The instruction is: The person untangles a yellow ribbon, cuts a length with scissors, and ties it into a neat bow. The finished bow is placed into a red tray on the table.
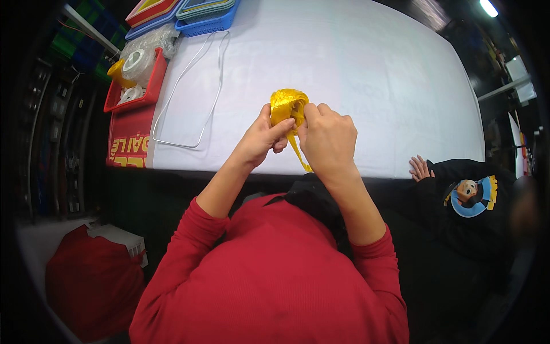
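A bundle of shiny yellow ribbon point(285, 102), wound in a loop with a hollow middle, is held up over the near part of the white table. My left hand point(259, 139) grips it from the left, the thumb pressed at its lower side. On its right, my right hand point(330, 139) has its fingers curled in and pinches the ribbon at the edge of the loop; the fingertips are partly hidden. A loose ribbon tail point(297, 151) hangs between my hands toward the table's front edge.
Left on the white table point(366, 74) lies a bent white wire loop point(220, 73). Beyond it stand a red tray point(156, 86) with rolls and plastic wrap, and stacked colored baskets point(213, 24). Another person's hand point(421, 168) rests at the table's right front edge.
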Available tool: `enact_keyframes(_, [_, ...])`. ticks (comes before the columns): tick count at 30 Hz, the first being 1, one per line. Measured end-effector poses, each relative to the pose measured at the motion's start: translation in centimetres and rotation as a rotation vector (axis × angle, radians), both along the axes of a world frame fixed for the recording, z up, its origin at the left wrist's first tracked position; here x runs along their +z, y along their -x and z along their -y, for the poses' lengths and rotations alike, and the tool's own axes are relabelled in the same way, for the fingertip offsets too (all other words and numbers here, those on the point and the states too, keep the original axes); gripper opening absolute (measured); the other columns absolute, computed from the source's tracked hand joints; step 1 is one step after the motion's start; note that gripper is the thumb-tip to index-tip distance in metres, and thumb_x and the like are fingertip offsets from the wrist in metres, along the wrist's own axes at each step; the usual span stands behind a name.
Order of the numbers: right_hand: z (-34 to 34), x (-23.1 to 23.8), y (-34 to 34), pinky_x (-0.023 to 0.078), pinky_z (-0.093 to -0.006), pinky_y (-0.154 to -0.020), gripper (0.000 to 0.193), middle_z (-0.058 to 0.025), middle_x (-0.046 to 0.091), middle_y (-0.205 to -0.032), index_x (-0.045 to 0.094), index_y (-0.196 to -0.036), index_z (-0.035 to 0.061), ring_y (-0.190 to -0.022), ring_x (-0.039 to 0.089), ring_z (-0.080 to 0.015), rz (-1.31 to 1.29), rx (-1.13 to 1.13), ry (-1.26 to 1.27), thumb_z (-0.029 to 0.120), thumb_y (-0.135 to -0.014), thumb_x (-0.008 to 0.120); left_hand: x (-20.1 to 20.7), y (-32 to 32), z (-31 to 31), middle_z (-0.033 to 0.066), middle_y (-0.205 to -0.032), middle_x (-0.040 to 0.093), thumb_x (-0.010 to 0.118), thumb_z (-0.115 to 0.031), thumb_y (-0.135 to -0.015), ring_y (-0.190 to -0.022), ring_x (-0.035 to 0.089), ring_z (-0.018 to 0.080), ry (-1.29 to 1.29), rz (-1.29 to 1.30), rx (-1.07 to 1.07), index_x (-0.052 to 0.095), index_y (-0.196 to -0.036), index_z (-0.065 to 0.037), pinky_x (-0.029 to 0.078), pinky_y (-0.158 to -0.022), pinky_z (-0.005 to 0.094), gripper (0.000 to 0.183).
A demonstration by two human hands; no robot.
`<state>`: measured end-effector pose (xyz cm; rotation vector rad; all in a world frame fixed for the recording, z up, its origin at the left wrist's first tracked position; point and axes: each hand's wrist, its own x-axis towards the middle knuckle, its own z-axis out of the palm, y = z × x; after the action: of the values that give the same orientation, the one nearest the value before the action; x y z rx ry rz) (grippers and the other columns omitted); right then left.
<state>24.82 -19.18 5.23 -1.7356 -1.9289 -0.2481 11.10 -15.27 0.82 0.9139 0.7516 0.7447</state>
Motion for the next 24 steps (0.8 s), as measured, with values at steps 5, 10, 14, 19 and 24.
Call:
enact_keyframes(5, [-0.9, -2.8, -0.9, 0.042, -0.0299, -0.051, 0.007, -0.0045, 0.057, -0.067, 0.059, -0.077, 0.0051, -0.056, 0.056, -0.0195, -0.32, 0.0, 0.07, 0.008, -0.072, 0.062, 0.2, -1.2, 0.1, 0.0038, -0.079, 0.05, 0.059, -0.015, -0.085, -0.046, 0.038, 0.0052, -0.069, -0.072, 0.066, 0.023, -0.123, -0.005, 0.031, -0.04, 0.0193, 0.053])
enact_keyframes(10, [-0.8, -5.0, -1.5, 0.042, -0.0304, -0.048, 0.009, -0.0047, 0.057, -0.07, 0.064, -0.083, 0.0082, -0.054, 0.055, -0.0212, -0.672, 0.026, 0.037, 0.008, -0.074, 0.062, 0.4, -1.3, -0.2, 0.0064, -0.08, 0.051, 0.062, -0.013, -0.082, -0.046, 0.04, 0.0055, -0.059, -0.074, 0.073, 0.019, -0.126, -0.003, 0.032, -0.04, 0.0194, 0.062])
enact_keyframes(14, [-0.7, -5.0, -1.3, 0.041, -0.0256, -0.049, 0.011, -0.0057, 0.057, -0.07, 0.065, -0.086, 0.0046, -0.054, 0.053, -0.015, -0.537, 0.015, -0.054, 0.005, -0.076, 0.061, -0.1, -2.0, 0.0, 0.0059, -0.082, 0.051, 0.062, -0.012, -0.082, -0.048, 0.04, 0.0048, -0.071, -0.064, 0.085, 0.02, -0.125, -0.002, 0.032, -0.041, 0.0189, 0.06])
enact_keyframes(19, [-1.2, -5.3, -1.7, 0.039, -0.0242, -0.048, 0.011, -0.0052, 0.055, -0.068, 0.066, -0.087, 0.0014, -0.051, 0.049, -0.0109, -0.967, 0.049, 0.0, 0.006, -0.077, 0.062, 0.9, -2.6, -0.2, 0.0053, -0.082, 0.051, 0.061, -0.011, -0.082, -0.049, 0.04, 0.0049, -0.112, -0.073, 0.083, 0.022, -0.123, -0.004, 0.032, -0.041, 0.0193, 0.057])
enact_keyframes(24, [-1.2, -6.0, -2.2, 0.039, -0.0236, -0.047, 0.012, -0.0023, 0.052, -0.069, 0.065, -0.091, -0.0003, -0.051, 0.047, -0.008, -1.179, 0.032, 0.167, 0.006, -0.081, 0.059, 0.6, -3.0, 0.0, 0.0043, -0.081, 0.051, 0.06, -0.01, -0.082, -0.049, 0.04, 0.0039, -0.139, -0.105, 0.097, 0.024, -0.121, -0.004, 0.032, -0.041, 0.0188, 0.053])
